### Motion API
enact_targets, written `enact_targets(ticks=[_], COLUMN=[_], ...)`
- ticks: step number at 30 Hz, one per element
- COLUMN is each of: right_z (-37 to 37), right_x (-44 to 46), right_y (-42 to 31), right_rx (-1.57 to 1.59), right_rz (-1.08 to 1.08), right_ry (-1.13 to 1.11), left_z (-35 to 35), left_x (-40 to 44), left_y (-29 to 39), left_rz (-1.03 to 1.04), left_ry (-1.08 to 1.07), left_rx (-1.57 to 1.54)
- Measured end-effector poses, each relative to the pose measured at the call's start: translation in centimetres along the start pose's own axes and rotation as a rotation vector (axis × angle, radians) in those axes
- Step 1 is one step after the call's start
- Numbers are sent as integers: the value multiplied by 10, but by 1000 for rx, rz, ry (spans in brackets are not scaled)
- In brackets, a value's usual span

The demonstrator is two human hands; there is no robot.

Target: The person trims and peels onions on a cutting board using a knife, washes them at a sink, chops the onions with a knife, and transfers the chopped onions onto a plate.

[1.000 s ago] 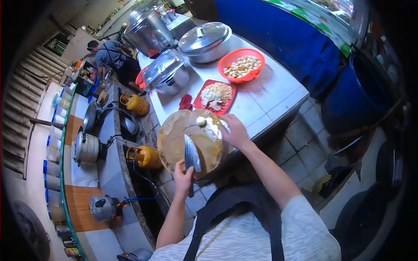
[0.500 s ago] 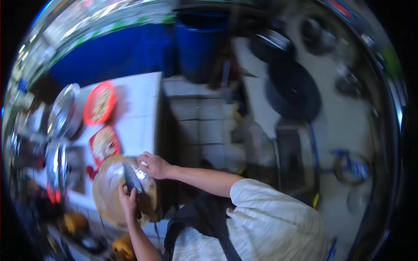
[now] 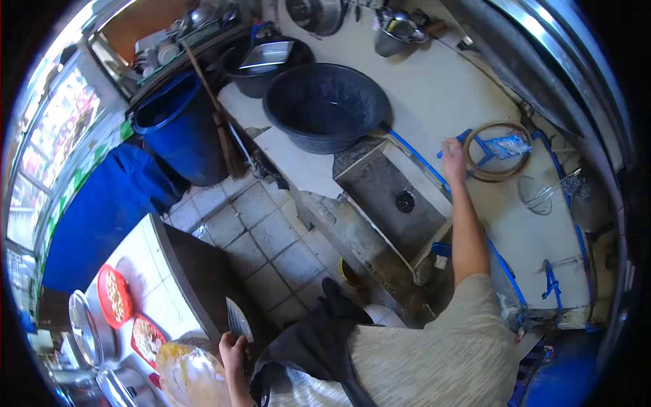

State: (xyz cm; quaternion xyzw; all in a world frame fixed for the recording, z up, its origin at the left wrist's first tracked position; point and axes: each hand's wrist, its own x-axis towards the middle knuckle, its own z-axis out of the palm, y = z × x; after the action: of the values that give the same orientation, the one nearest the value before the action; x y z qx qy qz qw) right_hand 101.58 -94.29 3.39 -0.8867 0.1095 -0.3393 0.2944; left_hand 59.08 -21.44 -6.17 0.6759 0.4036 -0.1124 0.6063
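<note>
My left hand [image 3: 234, 351], low in the view, is closed around a knife [image 3: 239, 320], its broad blade pointing up and away from the wooden block. Just left of that hand, a round chopping block [image 3: 192, 376] carries a clear plastic sheet or bag. My right hand [image 3: 455, 160] reaches across to the sink side. Its fingers are closed on a blue plastic pipe [image 3: 465, 135], which shows on both sides of the hand. Beside it lies a round tan ring [image 3: 474, 167] with a blue-and-clear packet [image 3: 510, 146] inside.
Below my right hand is a sink basin [image 3: 380, 193] with a drain. A large black tub [image 3: 325, 108] stands at its far end. Red trays of pale food [image 3: 115, 298] sit on the white tiled table [image 3: 146, 254]. A blue barrel [image 3: 180, 129] and broom [image 3: 227, 146] stand beyond the floor gap.
My view has swung right toward the sink. The right hand has left the chopping block and moved to the blue pipe. The left hand has lifted the knife off the block.
</note>
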Motion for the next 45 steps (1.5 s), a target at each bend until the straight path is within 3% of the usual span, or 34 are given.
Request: enact_targets(ticks=[3, 5, 7, 8, 10, 16, 20, 26, 35, 41, 45], right_z=[-19, -5, 21, 44, 86, 131, 153, 134, 142, 129, 154], right_x=[0, -19, -54, -60, -75, -65, -75, -60, -73, -59, -50], right_y=[40, 56, 89, 99, 111, 121, 200, 117, 129, 104, 184], right_rx=[132, 629, 1271, 1278, 1663, 1578, 1900, 1460, 1585, 1443, 1947], right_rz=[-57, 328, 673, 686, 886, 792, 785, 1046, 745, 715, 861], right_ry=[88, 281, 316, 317, 153, 5, -382, -115, -241, -208, -555], left_z=[33, 52, 76, 91, 110, 127, 103, 139, 138, 140, 145], left_x=[13, 11, 11, 12, 12, 11, 50, -7, -4, 0, 0], left_y=[14, 26, 44, 55, 72, 91, 28, 83, 83, 84, 90], left_rz=[-13, -42, -23, -5, 29, 27, 163, -5, -9, -6, -48], left_ry=[-12, -7, -16, -35, -77, -63, -12, -16, -41, -46, -90], left_rx=[14, 14, 22, 21, 25, -10, 104, 32, 56, 66, 67])
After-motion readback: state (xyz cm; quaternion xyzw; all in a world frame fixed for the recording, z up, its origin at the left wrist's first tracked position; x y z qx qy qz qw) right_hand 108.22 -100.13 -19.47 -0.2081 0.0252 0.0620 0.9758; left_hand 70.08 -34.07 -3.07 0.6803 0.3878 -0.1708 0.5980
